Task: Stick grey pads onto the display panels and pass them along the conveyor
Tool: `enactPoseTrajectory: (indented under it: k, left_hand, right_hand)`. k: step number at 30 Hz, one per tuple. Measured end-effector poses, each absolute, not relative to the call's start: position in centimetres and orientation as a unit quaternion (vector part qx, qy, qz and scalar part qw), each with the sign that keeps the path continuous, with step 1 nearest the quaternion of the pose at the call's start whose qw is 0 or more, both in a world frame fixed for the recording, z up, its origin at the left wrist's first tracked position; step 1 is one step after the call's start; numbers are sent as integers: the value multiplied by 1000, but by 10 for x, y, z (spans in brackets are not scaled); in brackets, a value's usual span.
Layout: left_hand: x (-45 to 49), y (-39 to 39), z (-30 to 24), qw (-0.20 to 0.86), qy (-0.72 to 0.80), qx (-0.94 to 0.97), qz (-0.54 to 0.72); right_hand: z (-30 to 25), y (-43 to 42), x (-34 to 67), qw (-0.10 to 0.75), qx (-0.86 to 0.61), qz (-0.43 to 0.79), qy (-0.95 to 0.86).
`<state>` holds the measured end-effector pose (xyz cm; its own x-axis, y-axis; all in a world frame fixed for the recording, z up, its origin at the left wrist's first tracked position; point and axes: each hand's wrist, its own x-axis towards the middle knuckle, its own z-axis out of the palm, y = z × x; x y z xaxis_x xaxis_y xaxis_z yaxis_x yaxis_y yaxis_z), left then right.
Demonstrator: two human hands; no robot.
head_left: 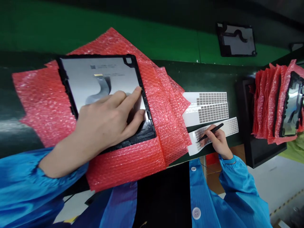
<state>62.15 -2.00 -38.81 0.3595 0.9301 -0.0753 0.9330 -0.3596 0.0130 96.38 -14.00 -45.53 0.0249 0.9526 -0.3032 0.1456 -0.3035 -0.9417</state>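
Observation:
My left hand [106,117] lies over a tablet screen panel [80,74] with a black frame and silver back. Its index finger reaches the panel's right edge and its thumb is apart; the other fingers are partly curled. A grey ribbon cable [102,87] shows above the knuckles. Beneath the panel is a fanned stack of red bubble-wrap sleeves [133,164]. My right hand [215,139] is closed round a slim black pen-shaped tool [216,128]. That tool's tip points down at a white strip of small grey labels [230,126], where my fingers also rest.
More label sheets [212,112] lie just beyond the strip. Another screen panel [238,41] lies on the green surface at the back. At right, a black tray [251,155] holds several panels in red bubble wrap [269,101].

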Motion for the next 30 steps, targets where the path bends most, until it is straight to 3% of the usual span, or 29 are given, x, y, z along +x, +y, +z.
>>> enactPoseTrajectory:
  k: [7,12,16,21,30]
  left_hand:
    - [598,-21,-393,85,447,886,90]
    - [577,-29,-391,-3,363,923,129]
    - [570,-33,-399,-42,357,930,69]
    - [578,-40,-411,-32,388,919,59]
    - [578,-30,-395,-14,443,891,101]
  right_hand:
    - [-423,-108,955,448,-594,510,-431]
    - [-389,-56,906,469,-587,433,-498]
    - [-372,-12,829,460,-565,409,-549]
    - [-373,22,739,416,-535,467,-568]
    - [-393,48,700,367,-544,469,-591]
